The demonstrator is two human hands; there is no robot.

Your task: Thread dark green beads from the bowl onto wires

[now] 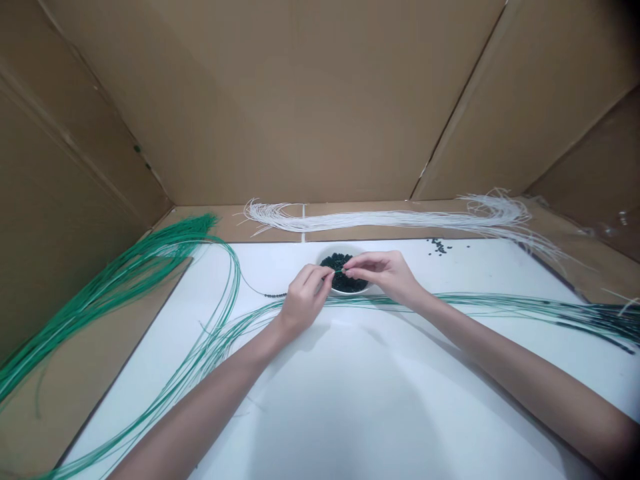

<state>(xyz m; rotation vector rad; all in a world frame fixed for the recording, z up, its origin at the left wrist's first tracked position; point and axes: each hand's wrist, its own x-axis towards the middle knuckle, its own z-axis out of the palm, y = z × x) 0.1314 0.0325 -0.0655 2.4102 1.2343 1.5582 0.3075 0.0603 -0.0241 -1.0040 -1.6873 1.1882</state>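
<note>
A white bowl full of small black beads stands on the white board, under both my hands. My left hand is closed in a pinch on a thin green string, whose end shows at its fingertips. From behind this hand a row of dark beads runs left on a thin strand. Over the bowl's right side, my right hand pinches with thumb and fingers almost touching the string's end. What it holds is too small to make out.
Loose green strings cross the white board below the bowl, with dark beaded lengths at right. A green bundle lies left, a white bundle behind. Spilled black beads lie right. Cardboard walls surround the board.
</note>
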